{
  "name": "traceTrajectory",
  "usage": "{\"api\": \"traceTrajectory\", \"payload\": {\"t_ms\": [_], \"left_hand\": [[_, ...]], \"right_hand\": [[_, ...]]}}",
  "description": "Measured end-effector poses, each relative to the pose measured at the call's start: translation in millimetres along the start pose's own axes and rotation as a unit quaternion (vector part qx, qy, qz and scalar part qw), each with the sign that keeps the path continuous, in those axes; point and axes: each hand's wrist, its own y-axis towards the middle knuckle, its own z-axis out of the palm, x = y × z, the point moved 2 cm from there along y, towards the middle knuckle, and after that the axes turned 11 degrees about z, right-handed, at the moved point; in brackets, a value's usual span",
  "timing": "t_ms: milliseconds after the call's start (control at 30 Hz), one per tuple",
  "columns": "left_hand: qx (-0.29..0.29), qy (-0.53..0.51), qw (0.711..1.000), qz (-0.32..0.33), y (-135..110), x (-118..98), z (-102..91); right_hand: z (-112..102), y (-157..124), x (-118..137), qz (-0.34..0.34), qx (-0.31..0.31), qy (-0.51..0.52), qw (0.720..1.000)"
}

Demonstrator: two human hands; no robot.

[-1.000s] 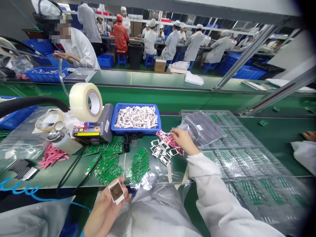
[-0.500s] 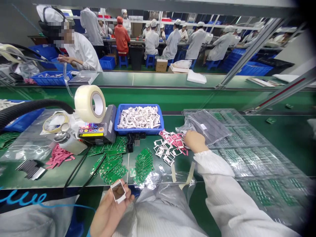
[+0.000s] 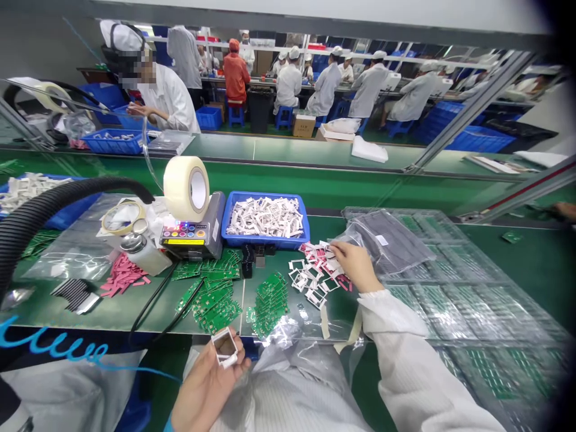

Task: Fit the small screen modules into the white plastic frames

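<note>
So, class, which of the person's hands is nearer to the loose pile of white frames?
Right. The right hand is at the right side of the loose pile; the left hand is farther off, by the bench's near edge, holding a white-rimmed piece.

Item one, on my feed: left hand (image 3: 210, 381), bare, at seven o'clock, palm upward, digits curled in a grip. Item two: right hand (image 3: 359, 265), bare, at four o'clock, palm down, digits aimed toward ten; right forearm (image 3: 400, 348) white-sleeved, angled back toward five.
</note>
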Motion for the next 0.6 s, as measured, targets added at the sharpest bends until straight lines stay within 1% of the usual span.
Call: {"api": "traceTrajectory", "payload": {"t_ms": [100,167,233,300,333,400,467,500,533,600], "left_hand": [[0.013,0.004,1.0,0.013,2,-1,3.2],[0.033,0.005,0.999,0.02,4,-3,8.0],[0.052,0.006,0.998,0.029,6,-4,15.7],[0.064,0.012,0.997,0.045,9,-6,26.1],[0.069,0.017,0.996,0.055,10,-7,32.0],[0.084,0.029,0.993,0.075,11,-10,43.8],[0.108,0.038,0.989,0.093,12,-14,53.5],[0.119,0.039,0.987,0.101,11,-16,56.7],[0.127,0.037,0.986,0.106,10,-19,58.7],[0.14,0.027,0.985,0.101,5,-25,59.4]], "right_hand": [[-13,0,-1,0.014,-0.048,0.077,0.996],[-21,-1,2,0.015,-0.064,0.133,0.989],[-25,-8,12,0.004,-0.06,0.191,0.98],[-27,-25,30,-0.013,-0.04,0.241,0.97],[-27,-38,41,-0.024,-0.02,0.267,0.963],[-27,-68,67,-0.053,0.051,0.333,0.94],[-29,-98,93,-0.09,0.145,0.404,0.899],[-31,-111,105,-0.116,0.182,0.423,0.88],[-34,-120,116,-0.155,0.21,0.427,0.866],[-42,-132,135,-0.267,0.244,0.384,0.85]]}}
